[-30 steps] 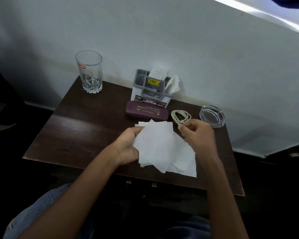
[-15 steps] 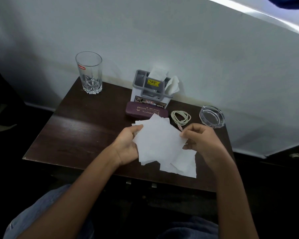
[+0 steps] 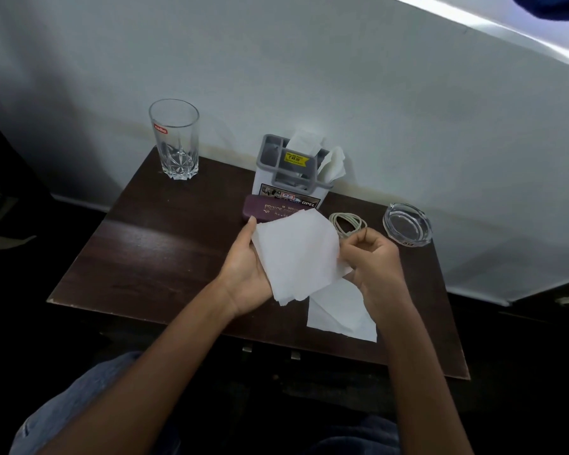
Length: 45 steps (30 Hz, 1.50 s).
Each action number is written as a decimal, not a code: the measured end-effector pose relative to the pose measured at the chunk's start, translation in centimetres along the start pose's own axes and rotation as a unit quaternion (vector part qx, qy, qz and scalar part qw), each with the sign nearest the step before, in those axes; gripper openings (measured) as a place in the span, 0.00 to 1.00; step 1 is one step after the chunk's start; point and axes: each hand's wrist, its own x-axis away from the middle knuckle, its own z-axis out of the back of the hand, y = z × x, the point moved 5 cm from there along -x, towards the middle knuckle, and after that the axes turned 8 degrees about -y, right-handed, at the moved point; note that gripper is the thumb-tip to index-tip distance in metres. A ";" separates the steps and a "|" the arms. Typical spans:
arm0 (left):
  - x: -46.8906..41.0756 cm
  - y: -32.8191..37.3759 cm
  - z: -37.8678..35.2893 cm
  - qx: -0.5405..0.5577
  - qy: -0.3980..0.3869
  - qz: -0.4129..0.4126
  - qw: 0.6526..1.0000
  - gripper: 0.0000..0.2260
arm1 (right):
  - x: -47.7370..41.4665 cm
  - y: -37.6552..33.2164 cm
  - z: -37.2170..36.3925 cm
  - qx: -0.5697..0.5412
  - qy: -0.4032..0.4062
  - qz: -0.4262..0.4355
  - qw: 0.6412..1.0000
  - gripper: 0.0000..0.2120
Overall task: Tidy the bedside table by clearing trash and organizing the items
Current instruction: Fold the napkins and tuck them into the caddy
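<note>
The left hand (image 3: 247,274) cradles a stack of tissues (image 3: 296,254) over the middle of the table (image 3: 145,257), with the thumb on its nine-o'clock edge and the fingers curled beneath. The right hand (image 3: 372,257) pinches the three-o'clock edge between thumb and fingertips. One more sheet (image 3: 339,313) lies flat on the table at five o'clock from the stack. To square the stack well, the left hold should be light while the right slides the edges flush, since thin tissue likely creases or tears under a hard pinch. The sheet then wants gathering in, and the lot probably belongs in the holder (image 3: 286,182) at twelve o'clock, clear of the cable (image 3: 347,223) at two.
</note>
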 end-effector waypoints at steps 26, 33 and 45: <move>0.2 -0.6 -0.4 -0.059 -0.014 0.039 0.997 0.26 | 0.0 -0.2 -1.9 0.105 -0.037 0.036 0.993 0.16; 0.3 -0.7 0.4 -0.117 0.030 0.050 0.991 0.09 | 0.0 -0.6 -2.1 0.217 -0.050 0.104 0.969 0.15; 0.4 -0.9 0.3 -0.145 0.018 0.075 0.986 0.08 | -0.2 0.9 -2.2 0.004 -0.071 -0.065 0.995 0.13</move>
